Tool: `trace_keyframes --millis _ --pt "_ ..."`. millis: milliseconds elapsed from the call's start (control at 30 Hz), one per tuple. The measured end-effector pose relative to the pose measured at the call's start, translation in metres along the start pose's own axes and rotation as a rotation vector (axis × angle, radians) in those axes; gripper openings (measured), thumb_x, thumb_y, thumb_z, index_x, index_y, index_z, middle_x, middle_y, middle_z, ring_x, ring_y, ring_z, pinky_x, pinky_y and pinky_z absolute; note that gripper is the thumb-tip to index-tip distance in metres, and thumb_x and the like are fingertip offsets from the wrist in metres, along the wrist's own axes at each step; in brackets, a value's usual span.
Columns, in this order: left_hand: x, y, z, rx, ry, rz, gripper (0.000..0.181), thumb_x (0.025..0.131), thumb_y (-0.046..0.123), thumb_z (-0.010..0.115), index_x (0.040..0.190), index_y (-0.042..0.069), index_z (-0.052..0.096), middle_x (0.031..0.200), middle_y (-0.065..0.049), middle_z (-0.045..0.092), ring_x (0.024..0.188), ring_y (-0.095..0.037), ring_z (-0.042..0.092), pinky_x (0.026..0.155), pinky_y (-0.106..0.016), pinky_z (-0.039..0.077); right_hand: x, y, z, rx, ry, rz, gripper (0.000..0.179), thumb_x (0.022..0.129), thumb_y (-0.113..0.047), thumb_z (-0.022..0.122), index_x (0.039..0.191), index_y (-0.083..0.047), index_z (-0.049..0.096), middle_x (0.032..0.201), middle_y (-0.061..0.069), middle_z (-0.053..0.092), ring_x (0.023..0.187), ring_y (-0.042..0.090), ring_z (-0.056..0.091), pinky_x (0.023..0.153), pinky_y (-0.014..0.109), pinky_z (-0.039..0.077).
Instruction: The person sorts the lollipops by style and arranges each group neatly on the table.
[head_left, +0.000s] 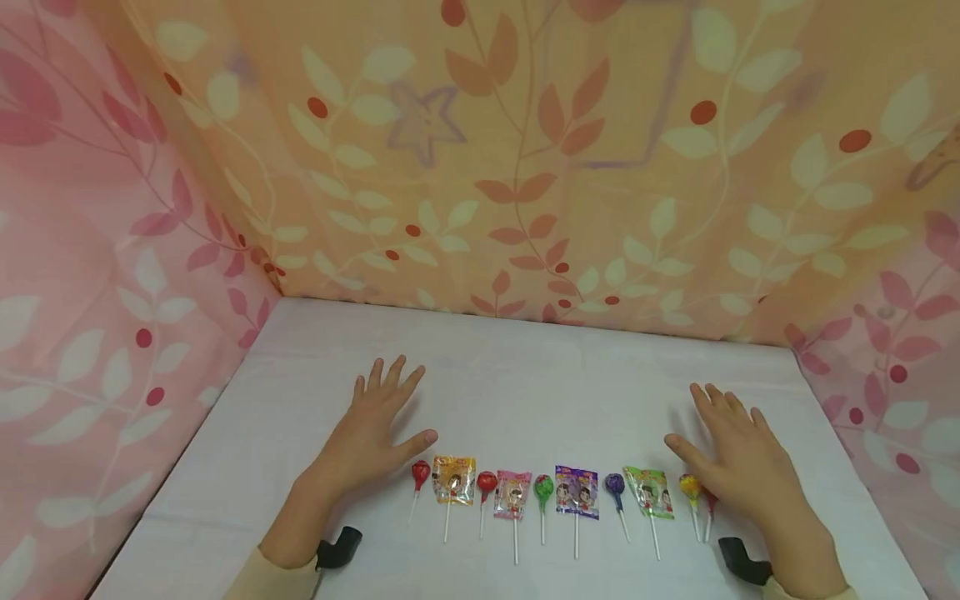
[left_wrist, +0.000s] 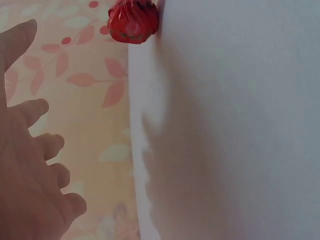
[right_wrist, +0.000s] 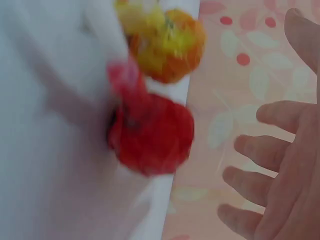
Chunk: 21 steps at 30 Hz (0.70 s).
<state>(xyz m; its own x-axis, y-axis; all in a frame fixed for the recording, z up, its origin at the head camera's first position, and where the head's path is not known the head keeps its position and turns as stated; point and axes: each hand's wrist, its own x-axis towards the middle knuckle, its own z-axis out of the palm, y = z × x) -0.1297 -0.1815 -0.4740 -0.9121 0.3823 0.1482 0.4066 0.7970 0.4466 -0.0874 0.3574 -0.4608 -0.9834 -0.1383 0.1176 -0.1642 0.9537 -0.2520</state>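
A row of lollipops lies across the white table, sticks toward me. My left hand (head_left: 367, 437) is spread with nothing in it, nearest the red lollipop (head_left: 421, 472) at the left end. To its right come an orange-wrapped flat lollipop (head_left: 453, 480), another red one (head_left: 487, 483), a pink packet (head_left: 513, 493), a green ball (head_left: 543, 488), a purple packet (head_left: 577, 492), a dark purple ball (head_left: 616, 483) and a green packet (head_left: 651, 492). My right hand (head_left: 738, 462) hovers with fingers extended beside a yellow lollipop (head_left: 689, 487) and partly hides a red lollipop (right_wrist: 152, 135).
The white tabletop (head_left: 540, 383) stretches behind the row to an orange leaf-patterned curtain (head_left: 517, 167). Pink patterned cloth (head_left: 67, 333) stands at the left, and more pink cloth (head_left: 892, 367) at the right. Black wrist mounts (head_left: 341, 547) show at both wrists.
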Motion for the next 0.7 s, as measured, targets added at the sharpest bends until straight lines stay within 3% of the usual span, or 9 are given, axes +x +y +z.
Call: trace_keyframes --millis 67,133,233,333,433,567,700 --pt "-0.001 0.003 0.001 -0.039 -0.016 -0.002 0.099 0.097 0.063 0.074 0.175 0.026 0.026 0.181 -0.012 0.019 0.167 -0.044 0.003 0.130 -0.071 0.005 0.000 -0.005 0.000 0.009 0.004 -0.004 0.098 0.101 -0.062 0.069 0.168 0.000 0.035 0.160 0.036 0.046 0.145 0.060 0.044 0.125 0.074 0.023" --pt "-0.002 0.005 0.001 -0.072 -0.037 -0.011 0.098 0.098 0.058 0.077 0.175 0.026 0.027 0.181 -0.008 0.022 0.167 -0.042 0.006 0.132 -0.068 0.007 0.000 -0.008 0.001 0.012 0.017 -0.007 0.096 0.102 -0.061 0.069 0.167 0.002 0.037 0.154 0.033 0.055 0.138 0.058 0.054 0.114 0.075 0.040" --pt "-0.006 0.008 0.002 -0.120 -0.071 -0.047 0.093 0.099 0.052 0.079 0.174 0.030 0.030 0.178 -0.005 0.031 0.166 -0.040 0.019 0.131 -0.067 0.017 -0.002 -0.014 0.003 0.004 0.029 -0.008 0.090 0.103 -0.059 0.069 0.164 0.001 0.043 0.143 0.025 0.068 0.123 0.055 0.065 0.098 0.074 0.052" --pt "-0.012 0.010 0.004 -0.147 -0.099 -0.091 0.085 0.100 0.051 0.077 0.172 0.034 0.035 0.169 -0.001 0.048 0.159 -0.037 0.037 0.126 -0.066 0.032 -0.004 -0.021 0.007 -0.008 0.102 -0.048 0.076 0.101 -0.053 0.074 0.155 -0.002 0.058 0.129 0.015 0.077 0.111 0.049 0.072 0.088 0.070 0.057" --pt "-0.016 0.013 0.005 -0.159 -0.106 -0.114 0.078 0.101 0.050 0.077 0.169 0.033 0.043 0.156 0.001 0.063 0.150 -0.033 0.052 0.120 -0.064 0.043 -0.006 -0.028 0.014 -0.006 0.230 -0.123 0.062 0.094 -0.043 0.083 0.142 -0.007 0.071 0.116 0.008 0.082 0.102 0.043 0.076 0.084 0.066 0.060" --pt "-0.019 0.017 0.006 -0.198 -0.104 -0.115 0.071 0.100 0.044 0.080 0.163 0.027 0.054 0.145 0.003 0.070 0.146 -0.030 0.056 0.120 -0.060 0.045 -0.005 -0.037 0.023 0.049 0.381 -0.238 0.054 0.085 -0.029 0.090 0.133 -0.008 0.077 0.108 0.006 0.083 0.099 0.035 0.078 0.083 0.058 0.062" --pt "-0.023 0.017 0.010 -0.238 -0.121 -0.100 0.067 0.098 0.038 0.083 0.159 0.030 0.058 0.146 0.008 0.068 0.147 -0.025 0.055 0.121 -0.057 0.044 -0.003 -0.054 0.032 0.123 0.420 -0.289 0.049 0.083 -0.024 0.091 0.128 -0.010 0.078 0.112 0.001 0.081 0.104 0.026 0.077 0.094 0.032 0.059"
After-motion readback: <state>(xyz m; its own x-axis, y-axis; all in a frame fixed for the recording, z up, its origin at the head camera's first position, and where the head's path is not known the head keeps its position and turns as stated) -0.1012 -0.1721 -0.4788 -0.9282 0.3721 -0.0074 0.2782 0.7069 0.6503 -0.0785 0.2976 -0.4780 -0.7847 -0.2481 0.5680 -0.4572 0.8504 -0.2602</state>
